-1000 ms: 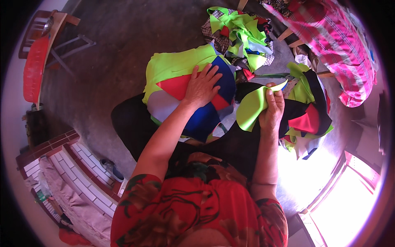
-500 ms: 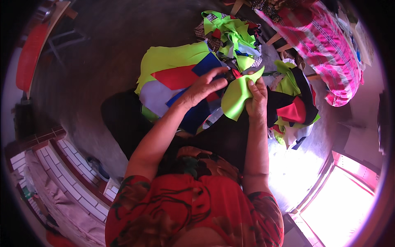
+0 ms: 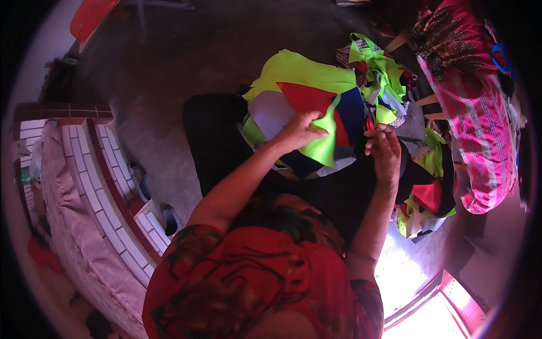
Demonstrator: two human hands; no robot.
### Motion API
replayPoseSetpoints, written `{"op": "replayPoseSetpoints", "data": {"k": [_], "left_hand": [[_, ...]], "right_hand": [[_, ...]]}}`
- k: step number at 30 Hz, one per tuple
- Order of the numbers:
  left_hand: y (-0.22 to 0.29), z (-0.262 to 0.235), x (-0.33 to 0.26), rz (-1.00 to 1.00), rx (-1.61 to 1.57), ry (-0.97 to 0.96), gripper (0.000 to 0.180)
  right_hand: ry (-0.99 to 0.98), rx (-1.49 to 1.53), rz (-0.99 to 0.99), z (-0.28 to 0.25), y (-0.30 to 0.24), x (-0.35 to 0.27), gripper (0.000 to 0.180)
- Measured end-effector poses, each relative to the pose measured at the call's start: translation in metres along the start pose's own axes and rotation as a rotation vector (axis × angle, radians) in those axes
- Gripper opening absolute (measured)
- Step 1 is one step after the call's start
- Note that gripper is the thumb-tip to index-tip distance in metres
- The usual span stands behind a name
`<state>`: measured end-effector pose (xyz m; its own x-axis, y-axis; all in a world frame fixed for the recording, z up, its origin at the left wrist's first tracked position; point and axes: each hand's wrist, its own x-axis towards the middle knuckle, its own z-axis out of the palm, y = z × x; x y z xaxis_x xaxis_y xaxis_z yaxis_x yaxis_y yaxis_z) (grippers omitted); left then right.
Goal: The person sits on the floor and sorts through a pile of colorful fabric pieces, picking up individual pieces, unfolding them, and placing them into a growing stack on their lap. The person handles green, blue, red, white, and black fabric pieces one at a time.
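Note:
My left hand (image 3: pixel 298 131) grips a neon green fabric piece (image 3: pixel 324 144) and holds it over a stack of cut cloth pieces (image 3: pixel 299 93) in neon yellow, red, white and blue lying on my lap. My right hand (image 3: pixel 384 150) hovers just right of the green piece with its fingers spread and nothing in it. A second heap of green, red and black scraps (image 3: pixel 432 192) lies beside my right hand. Further loose green scraps (image 3: pixel 381 73) are piled beyond the stack.
A pink striped bundle (image 3: pixel 480 124) lies at the right. A white-tiled ledge with pinkish cloth (image 3: pixel 84 186) runs along the left, with shoes (image 3: pixel 141 181) at its foot. A red plastic chair (image 3: pixel 90 14) stands far left. The floor is grey concrete (image 3: pixel 186 62).
The green piece has passed from my right hand to my left, which moved it left over the stack. My right hand has let go and opened. The camera view shifted.

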<state>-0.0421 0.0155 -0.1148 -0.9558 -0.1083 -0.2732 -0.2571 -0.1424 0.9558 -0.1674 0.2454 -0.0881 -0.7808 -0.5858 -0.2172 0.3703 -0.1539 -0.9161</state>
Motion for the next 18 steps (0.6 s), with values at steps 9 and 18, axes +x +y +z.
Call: {"op": "replayPoseSetpoints", "data": {"k": [9,18], "left_hand": [[0.009,-0.086,-0.008,0.196,-0.364,0.42,0.049],[-0.052,-0.104,0.005,-0.081,-0.217,0.668,0.055]], "right_hand": [[-0.048,0.028,-0.016,0.0,0.001,0.004,0.026],[-0.038,0.029,-0.02,-0.002,0.001,0.0,0.027]]}}
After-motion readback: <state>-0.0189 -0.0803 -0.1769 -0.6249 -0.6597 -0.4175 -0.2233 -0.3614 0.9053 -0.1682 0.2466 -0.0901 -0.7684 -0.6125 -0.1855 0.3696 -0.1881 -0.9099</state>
